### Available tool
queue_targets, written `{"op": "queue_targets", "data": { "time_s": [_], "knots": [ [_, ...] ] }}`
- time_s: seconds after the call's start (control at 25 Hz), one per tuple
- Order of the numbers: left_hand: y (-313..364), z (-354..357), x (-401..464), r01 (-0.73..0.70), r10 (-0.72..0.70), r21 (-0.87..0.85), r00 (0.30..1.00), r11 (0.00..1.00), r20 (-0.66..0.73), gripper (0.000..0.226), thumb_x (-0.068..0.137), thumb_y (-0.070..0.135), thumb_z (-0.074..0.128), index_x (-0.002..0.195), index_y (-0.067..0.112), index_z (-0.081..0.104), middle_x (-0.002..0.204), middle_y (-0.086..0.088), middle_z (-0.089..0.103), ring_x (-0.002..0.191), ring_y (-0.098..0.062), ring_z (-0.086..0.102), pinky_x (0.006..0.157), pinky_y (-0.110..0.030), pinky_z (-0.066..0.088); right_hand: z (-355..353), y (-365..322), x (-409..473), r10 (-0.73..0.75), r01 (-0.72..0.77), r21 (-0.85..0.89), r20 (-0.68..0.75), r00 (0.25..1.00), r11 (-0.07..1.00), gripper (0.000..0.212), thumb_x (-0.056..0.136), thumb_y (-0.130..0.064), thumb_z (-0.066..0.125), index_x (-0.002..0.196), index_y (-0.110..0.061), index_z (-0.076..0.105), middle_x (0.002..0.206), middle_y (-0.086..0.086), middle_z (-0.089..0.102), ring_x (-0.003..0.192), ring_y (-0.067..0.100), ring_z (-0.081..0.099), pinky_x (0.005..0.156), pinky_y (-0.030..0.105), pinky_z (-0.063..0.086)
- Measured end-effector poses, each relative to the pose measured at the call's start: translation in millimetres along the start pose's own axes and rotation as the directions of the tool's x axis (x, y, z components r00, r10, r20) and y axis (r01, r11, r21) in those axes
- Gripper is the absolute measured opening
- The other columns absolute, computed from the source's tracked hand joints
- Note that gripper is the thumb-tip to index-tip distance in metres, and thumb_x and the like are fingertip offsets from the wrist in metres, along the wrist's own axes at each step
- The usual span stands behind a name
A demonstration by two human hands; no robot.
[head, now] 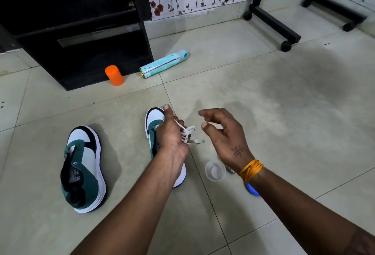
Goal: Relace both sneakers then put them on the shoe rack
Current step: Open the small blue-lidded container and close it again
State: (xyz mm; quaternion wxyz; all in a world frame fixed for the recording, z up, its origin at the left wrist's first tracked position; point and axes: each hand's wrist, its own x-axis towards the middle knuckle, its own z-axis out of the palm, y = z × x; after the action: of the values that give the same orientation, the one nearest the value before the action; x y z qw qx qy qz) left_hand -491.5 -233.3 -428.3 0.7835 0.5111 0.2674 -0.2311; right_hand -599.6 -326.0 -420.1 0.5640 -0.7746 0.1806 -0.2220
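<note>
Two hands: left hand [172,132] grips lace [187,132]; two sneakers [83,169].

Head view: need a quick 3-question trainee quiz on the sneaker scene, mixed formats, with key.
1. True or false: the left sneaker lies on its side on the floor, untouched.
2. Which hand holds the white lace? A) left hand B) right hand C) both
3. Fill in: the teal spray can is lying next to an ______ cylinder.

Key: 1 true; 2 A; 3 orange.
</note>
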Motion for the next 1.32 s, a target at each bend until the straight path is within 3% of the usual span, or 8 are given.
{"op": "queue_targets", "data": {
  "time_s": [0.24,0.4,0.52,0.68,0.8,1.0,1.16,1.32],
  "knots": [
    [5.4,6.9,-10.2,-0.012,0.019,-0.092,0.997,0.996,0.069,0.061,0.08,0.067,0.075,0.055,0.027,0.037,0.053,0.006,0.033,0.044,-0.012,0.032,0.047,-0.024,0.028,25.1,0.9,-15.7,0.379,-0.417,0.319,0.176,0.908,0.851,0.018,0.1,-0.028,0.069,0.109,-0.014,0.071,0.105,0.004,0.076,0.091,0.021,0.075,0.084,0.055,0.063],
    [8.2,3.4,-8.9,0.012,0.003,-0.132,0.993,0.991,0.114,0.062,0.093,0.065,0.052,0.051,0.022,0.034,0.049,0.002,0.033,0.043,-0.015,0.028,0.048,-0.024,0.023,22.4,0.1,-9.5,0.552,-0.62,0.452,0.288,0.782,0.641,0.013,0.097,-0.016,0.066,0.102,-0.004,0.069,0.089,0.018,0.072,0.077,0.03,0.07,0.074,0.04,0.065],
    [4.6,0.7,-5.7,-0.084,0.074,0.095,0.991,0.992,0.109,0.054,0.095,0.029,0.054,0.044,0.023,0.037,0.048,0.003,0.034,0.041,-0.016,0.027,0.049,-0.024,0.023,15.7,-2.5,-5.5,0.562,-0.612,0.498,0.269,0.782,0.614,0.007,0.091,0.004,0.065,0.093,-0.001,0.07,0.079,0.015,0.068,0.066,0.024,0.065,0.066,0.03,0.062],
    [-14.0,-0.6,-7.1,-0.149,0.118,0.235,0.983,0.961,0.138,0.032,0.089,0.012,0.056,0.057,0.016,0.05,0.055,-0.002,0.049,0.044,-0.018,0.043,0.044,-0.021,0.03,13.4,-2.4,-2.9,0.516,-0.582,0.572,0.297,0.804,0.578,0.018,0.09,0.01,0.06,0.104,0.007,0.071,0.086,0.018,0.071,0.075,0.025,0.071,0.075,0.03,0.064],
    [-19.6,-2.7,-5.0,-0.088,0.07,0.167,0.991,0.982,0.112,0.03,0.088,0.013,0.054,0.058,0.015,0.05,0.053,-0.001,0.049,0.042,-0.018,0.042,0.043,-0.019,0.031,16.5,0.8,-11.1,0.442,-0.504,0.548,0.253,0.861,0.668,0.018,0.09,0.011,0.061,0.103,0.005,0.073,0.085,0.017,0.072,0.08,0.026,0.072,0.075,0.032,0.063],
    [-27.1,-2.2,-4.3,0.054,-0.083,0.192,0.985,0.98,0.149,0.02,0.08,0.024,0.056,0.062,0.018,0.051,0.06,0.001,0.057,0.047,-0.019,0.047,0.053,-0.023,0.035,28.3,11.2,-19.5,0.246,-0.239,0.266,0.007,0.969,0.934,0.013,0.082,0.004,0.08,0.087,-0.008,0.081,0.081,0.0,0.078,0.078,0.012,0.073,0.067,0.028,0.058],
    [-36.1,2.0,-13.8,0.045,-0.061,0.083,0.976,0.996,0.208,0.026,0.09,0.028,0.07,0.071,0.013,0.061,0.081,-0.009,0.072,0.07,-0.026,0.069,0.07,-0.034,0.055,30.8,20.1,-15.0,0.11,-0.11,0.009,-0.141,0.984,0.994,0.022,0.074,0.0,0.076,0.072,-0.021,0.076,0.083,-0.001,0.069,0.083,0.007,0.072,0.078,0.034,0.058],
    [-39.6,1.8,-13.2,-0.01,0.01,-0.006,0.994,1.0,0.112,0.03,0.099,0.027,0.07,0.079,0.01,0.058,0.065,-0.007,0.067,0.067,-0.027,0.069,0.081,-0.048,0.06,31.9,21.6,-18.8,0.147,-0.149,-0.003,-0.154,0.977,0.989,0.023,0.075,-0.001,0.078,0.078,-0.023,0.072,0.095,-0.007,0.07,0.086,0.006,0.071,0.085,0.034,0.059]
  ]
}}
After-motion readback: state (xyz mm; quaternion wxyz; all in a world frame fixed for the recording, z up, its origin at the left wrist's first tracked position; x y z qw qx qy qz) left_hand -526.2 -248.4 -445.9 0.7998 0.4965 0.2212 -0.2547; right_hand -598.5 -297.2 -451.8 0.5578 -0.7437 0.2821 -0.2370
